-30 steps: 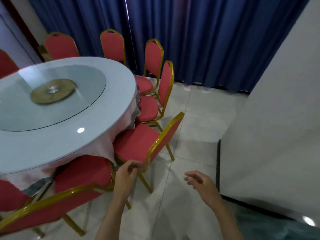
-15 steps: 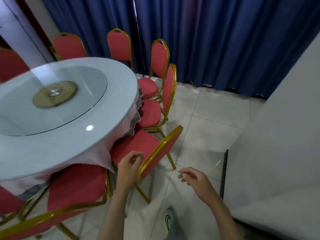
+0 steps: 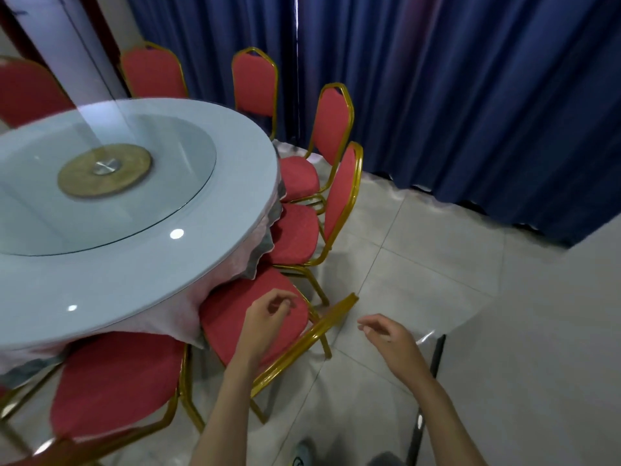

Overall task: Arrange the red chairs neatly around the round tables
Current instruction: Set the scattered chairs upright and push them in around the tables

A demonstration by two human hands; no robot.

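A round white-topped table (image 3: 134,280) fills the left side, ringed by several red chairs with gold frames. The nearest chair (image 3: 225,317) sits with its seat partly under the tablecloth and its gold back rail (image 3: 302,346) tilted toward me. My left hand (image 3: 265,317) hovers over that seat with fingers loosely curled, holding nothing; its forearm crosses the back rail. My right hand (image 3: 386,334) hangs just right of the rail, loosely curled and not touching it. Another chair (image 3: 114,381) stands to the left, and two more (image 3: 295,233) (image 3: 332,126) follow the table's right edge.
A glass turntable (image 3: 100,183) lies on the table top. Dark blue curtains (image 3: 470,95) cover the back wall. A white partition (image 3: 554,331) with a dark edge stands close on the right. Pale floor tiles (image 3: 403,264) run between the chairs and the partition. My shoe (image 3: 302,454) shows below.
My left hand gripped the nearest chair's back rail and has let go, now hovering over the seat. The chair sits closer under the table. My right hand stayed free.
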